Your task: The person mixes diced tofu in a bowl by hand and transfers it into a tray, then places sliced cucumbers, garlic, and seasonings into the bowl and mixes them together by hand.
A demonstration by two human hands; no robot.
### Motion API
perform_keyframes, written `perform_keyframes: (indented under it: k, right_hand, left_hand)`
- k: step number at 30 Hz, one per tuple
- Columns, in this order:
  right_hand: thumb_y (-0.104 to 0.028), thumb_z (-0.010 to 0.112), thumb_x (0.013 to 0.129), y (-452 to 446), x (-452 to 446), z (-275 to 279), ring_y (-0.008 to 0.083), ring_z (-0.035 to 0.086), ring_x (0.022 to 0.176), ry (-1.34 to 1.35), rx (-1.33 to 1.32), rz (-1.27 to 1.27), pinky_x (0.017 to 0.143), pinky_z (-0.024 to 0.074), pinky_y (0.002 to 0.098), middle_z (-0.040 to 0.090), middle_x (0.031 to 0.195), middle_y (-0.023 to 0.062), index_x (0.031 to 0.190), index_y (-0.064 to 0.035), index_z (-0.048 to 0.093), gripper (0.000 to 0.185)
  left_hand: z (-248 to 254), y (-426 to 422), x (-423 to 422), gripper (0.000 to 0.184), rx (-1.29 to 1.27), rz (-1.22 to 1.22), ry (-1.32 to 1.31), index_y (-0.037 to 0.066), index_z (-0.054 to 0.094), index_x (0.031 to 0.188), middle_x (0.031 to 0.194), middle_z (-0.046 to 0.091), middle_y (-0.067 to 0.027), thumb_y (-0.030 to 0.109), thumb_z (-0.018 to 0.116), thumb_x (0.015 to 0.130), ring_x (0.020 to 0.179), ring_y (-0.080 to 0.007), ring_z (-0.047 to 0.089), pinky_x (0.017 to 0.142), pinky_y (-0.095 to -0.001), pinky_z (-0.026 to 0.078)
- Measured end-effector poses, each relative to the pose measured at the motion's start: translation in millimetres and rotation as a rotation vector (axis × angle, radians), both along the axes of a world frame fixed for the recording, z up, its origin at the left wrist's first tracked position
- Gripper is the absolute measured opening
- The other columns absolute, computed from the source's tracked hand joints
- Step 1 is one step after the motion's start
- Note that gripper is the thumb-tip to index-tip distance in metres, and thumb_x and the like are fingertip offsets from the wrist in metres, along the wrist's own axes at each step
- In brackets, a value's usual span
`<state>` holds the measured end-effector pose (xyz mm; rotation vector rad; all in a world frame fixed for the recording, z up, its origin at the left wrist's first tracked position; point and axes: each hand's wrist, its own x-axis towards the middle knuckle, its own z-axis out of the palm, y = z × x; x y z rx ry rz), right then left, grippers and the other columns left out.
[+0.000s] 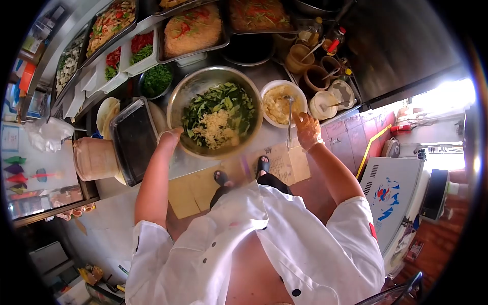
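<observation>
Well, from where I stand, the left hand (172, 136) is at the near left rim of the big steel bowl (175, 101); its fingers are partly hidden, so I cannot tell how tightly that grip closes. A firm hold suits it, since smooth metal could slide on the table (190, 165). The right hand (307, 131), in a thin clear glove, has its fingers loosely bent just beside the handle of a metal spoon (290, 124); whether that grip touches the handle, I cannot tell. The spoon leans over the near rim of the white bowl (274, 84), just right of the steel one, its head in pale mash (277, 99). To my mind it is best handled high on the shaft and kept level, so drips stay off the table. In the steel bowl, a pale minced heap (216, 124) sits on cut greens (203, 107); gentle turning from the bottom should spread it without bruising leaves. Farther right, brown pots (297, 60) crowd close, so a short elbow sweep seems wise. Beyond stand food trays (195, 52).
</observation>
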<state>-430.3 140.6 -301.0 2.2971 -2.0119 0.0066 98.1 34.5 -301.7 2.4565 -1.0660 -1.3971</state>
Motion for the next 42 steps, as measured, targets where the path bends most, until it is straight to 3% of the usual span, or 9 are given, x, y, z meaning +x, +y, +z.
perform_keyframes:
  k: [6,13,20,24,26,28,30,33,42]
  right_hand:
    - [-0.016,0.066,0.092,-9.5,77.6,96.9,0.0383,0.065,0.102,-0.462,-0.264,-0.127,0.085,0.0539,0.0476,0.064,0.120,0.0197,0.135,-0.0108,0.059,0.044]
    - [-0.018,0.064,0.093,-44.9,217.5,218.3,0.0330,0.066,0.099,-0.747,-0.162,0.369,0.084,0.0539,0.0461,0.069,0.108,0.0136,0.110,-0.0106,0.068,0.020]
    - [-0.028,0.065,0.094,-76.1,286.0,-22.0,0.0355,0.058,0.129,-0.491,-0.178,0.130,0.106,0.0469,0.0425,0.065,0.133,0.0173,0.135,-0.0124,0.062,0.044]
    - [-0.036,0.065,0.095,-55.1,228.9,53.8,0.0339,0.045,0.143,-0.134,0.162,0.361,0.116,0.0374,0.0422,0.053,0.150,0.0157,0.148,-0.0133,0.052,0.059]
    - [-0.040,0.066,0.096,-47.0,204.4,68.1,0.0308,0.050,0.139,-1.535,0.387,-0.462,0.114,0.0392,0.0441,0.057,0.147,0.0143,0.146,-0.0114,0.054,0.059]
    - [-0.037,0.064,0.100,-29.8,173.2,95.1,0.0289,0.053,0.135,-1.761,0.323,-0.737,0.113,0.0403,0.0432,0.059,0.144,0.0131,0.146,-0.0127,0.054,0.053]
    - [-0.032,0.059,0.104,-8.2,119.0,95.0,0.0261,0.057,0.129,-1.024,0.080,-0.301,0.109,0.0448,0.0415,0.064,0.138,0.0088,0.141,-0.0114,0.059,0.043]
    - [-0.031,0.061,0.103,21.4,58.0,60.4,0.0265,0.064,0.116,-2.178,-0.201,-0.510,0.102,0.0501,0.0397,0.070,0.120,0.0111,0.119,-0.0030,0.067,0.032]
    - [-0.038,0.066,0.100,90.3,-172.2,51.9,0.0170,0.056,0.083,-2.396,-0.444,-0.799,0.073,0.0450,0.0292,0.065,0.100,0.0076,0.102,-0.0023,0.067,0.036]
  left_hand:
    - [35.3,24.8,-21.2,0.048,-0.452,-0.151,-0.385,0.007,0.063,0.124,0.120,0.065,-0.0206,0.035,0.069,0.085,0.110,-0.0346,0.065,0.088,-0.0452,0.051]
    - [78.2,61.0,-42.0,0.043,-0.443,0.242,0.495,0.004,0.052,0.136,0.098,0.053,-0.0024,0.009,0.064,0.095,0.084,-0.0109,0.050,0.082,-0.0287,0.044]
    - [104.6,65.7,-32.9,0.040,-0.641,0.241,1.051,0.000,0.053,0.134,0.118,0.059,-0.0135,0.016,0.065,0.099,0.108,-0.0259,0.062,0.101,-0.0376,0.053]
    - [94.1,56.6,-40.8,0.063,-0.686,0.143,1.305,0.000,0.037,0.151,0.148,0.047,-0.0222,0.028,0.063,0.101,0.141,-0.0346,0.045,0.120,-0.0450,0.034]
    - [48.6,39.4,-45.5,0.071,-0.615,0.101,1.341,0.002,0.033,0.155,0.159,0.034,-0.0221,0.036,0.062,0.100,0.152,-0.0363,0.027,0.126,-0.0481,0.021]
    - [31.9,32.4,-57.4,0.061,-0.324,0.092,1.197,0.003,0.041,0.147,0.135,0.040,-0.0113,0.030,0.066,0.098,0.126,-0.0252,0.036,0.111,-0.0374,0.029]
    - [24.0,18.0,-72.2,0.048,-0.258,0.113,1.128,0.004,0.052,0.138,0.108,0.050,-0.0013,0.023,0.068,0.097,0.099,-0.0152,0.050,0.095,-0.0270,0.038]
    - [43.5,15.4,-118.6,0.028,-0.467,0.238,0.873,0.004,0.059,0.121,0.089,0.058,-0.0034,0.020,0.067,0.100,0.083,-0.0153,0.057,0.083,-0.0331,0.048]
    - [35.5,4.5,-332.1,0.024,-0.545,-0.614,0.330,0.007,0.070,0.111,0.104,0.072,-0.0095,0.022,0.070,0.092,0.094,-0.0239,0.068,0.084,-0.0358,0.053]
